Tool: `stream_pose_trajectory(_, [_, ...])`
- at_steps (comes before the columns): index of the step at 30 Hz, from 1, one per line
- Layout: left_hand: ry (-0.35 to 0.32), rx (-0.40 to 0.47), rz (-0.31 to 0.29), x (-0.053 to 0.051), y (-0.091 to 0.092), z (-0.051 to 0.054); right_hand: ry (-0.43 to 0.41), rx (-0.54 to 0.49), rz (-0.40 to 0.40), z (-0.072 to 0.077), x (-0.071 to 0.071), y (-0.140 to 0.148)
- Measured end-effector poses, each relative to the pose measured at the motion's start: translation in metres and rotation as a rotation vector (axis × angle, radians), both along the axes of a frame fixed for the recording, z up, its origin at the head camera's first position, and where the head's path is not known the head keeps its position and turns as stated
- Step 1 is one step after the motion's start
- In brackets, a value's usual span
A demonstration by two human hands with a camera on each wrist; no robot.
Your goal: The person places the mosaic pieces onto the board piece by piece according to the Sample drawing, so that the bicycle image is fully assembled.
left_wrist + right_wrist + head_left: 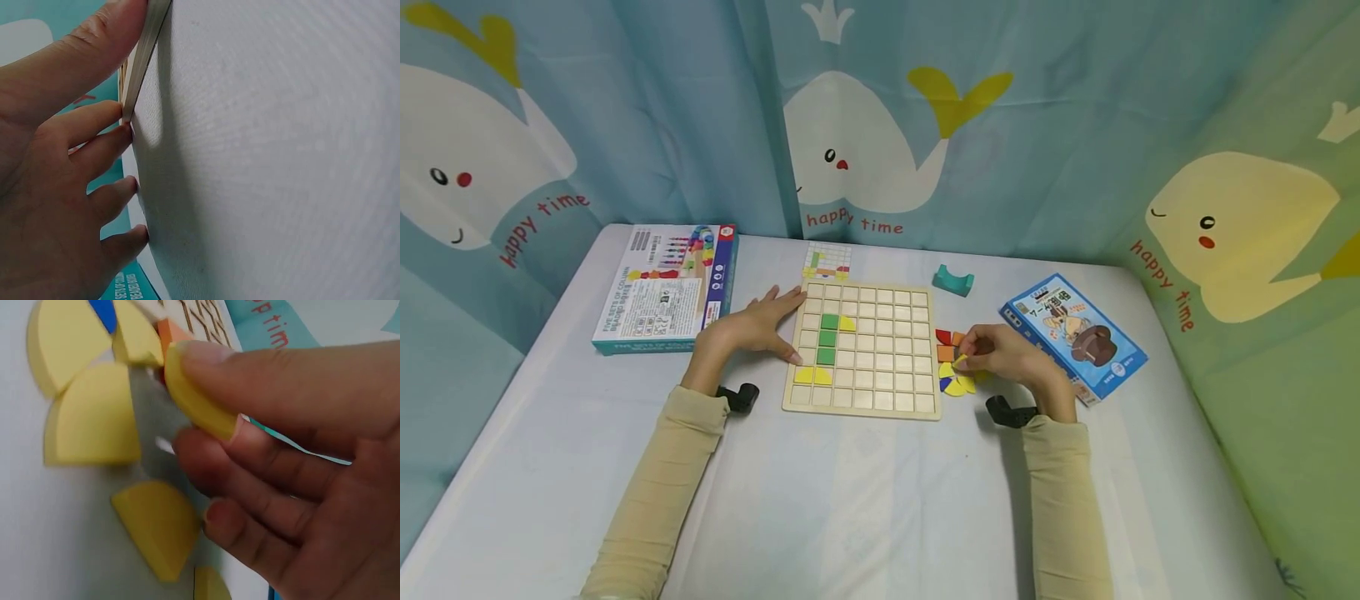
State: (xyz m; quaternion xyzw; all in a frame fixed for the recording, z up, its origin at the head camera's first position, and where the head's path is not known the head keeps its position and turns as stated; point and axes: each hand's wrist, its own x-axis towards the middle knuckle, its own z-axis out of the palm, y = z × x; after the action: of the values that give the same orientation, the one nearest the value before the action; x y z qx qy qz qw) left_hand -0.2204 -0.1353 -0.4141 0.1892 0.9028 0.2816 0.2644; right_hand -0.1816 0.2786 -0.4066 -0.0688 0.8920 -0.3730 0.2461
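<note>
A wooden grid board point(883, 343) lies in the middle of the table. It carries three green square tiles point(827, 338) in a column, one yellow quarter-round tile point(847, 323) beside the top one, and two more yellow tiles in a lower row. My left hand point(756, 325) rests spread at the board's left edge, its thumb touching the frame in the left wrist view. Right of the board, my right hand point(1000, 352) pinches a yellow quarter-round tile point(195, 403) between thumb and finger. Loose yellow tiles point(94, 419) lie beneath and beside that hand.
A small pattern card point(827, 261) touches the board's back left corner. Red and orange tiles point(947, 353) lie along its right side. Behind stands a teal curved block point(953, 281). A bead-game box point(662, 287) lies left, a blue box point(1075, 337) right. Curtains point(1045, 167) hang behind.
</note>
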Motion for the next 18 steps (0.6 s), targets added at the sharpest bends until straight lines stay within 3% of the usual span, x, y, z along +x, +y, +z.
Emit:
stream_pose_trajectory(9, [0.005,0.005,-0.003,0.0,0.0,0.001,0.075,-0.122,0.043,-0.003,-0.001,-0.016])
stream_pose_trajectory(18, [0.003,0.001,-0.001,0.0,0.001,0.0,0.067,-0.185,0.071,-0.004,0.001,-0.036])
